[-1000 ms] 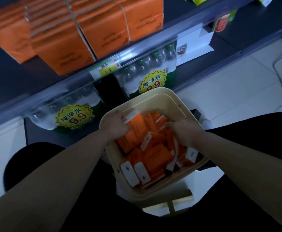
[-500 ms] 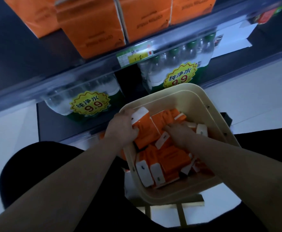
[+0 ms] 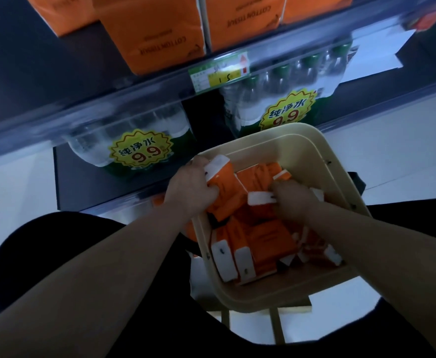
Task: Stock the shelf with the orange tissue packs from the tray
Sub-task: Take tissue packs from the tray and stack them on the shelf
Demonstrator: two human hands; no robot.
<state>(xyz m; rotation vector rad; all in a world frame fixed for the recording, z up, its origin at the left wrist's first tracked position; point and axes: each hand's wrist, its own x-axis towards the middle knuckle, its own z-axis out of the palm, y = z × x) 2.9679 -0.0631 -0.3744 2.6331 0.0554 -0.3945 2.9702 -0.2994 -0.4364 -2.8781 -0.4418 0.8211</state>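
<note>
My left hand (image 3: 188, 188) grips an orange tissue pack (image 3: 224, 188) at the left edge of the tray (image 3: 341, 184), fingers curled round its white-capped end. My right hand (image 3: 293, 200), mid-tray, pinches a second pack (image 3: 262, 198). More packs (image 3: 263, 239) lie loose toward the near edge. Large orange packs (image 3: 160, 34) stand on the shelf (image 3: 108, 104) above.

The tray (image 3: 289, 146) around the left grip (image 3: 188, 189) and right grip (image 3: 294, 200) looks smooth matt plastic; the orange tissue packs (image 3: 266, 239) below them wear slick film; above them the shelf (image 3: 82, 117) lip is glossy clear plastic; the frame (image 3: 278, 326) beneath, pale wood.
</note>
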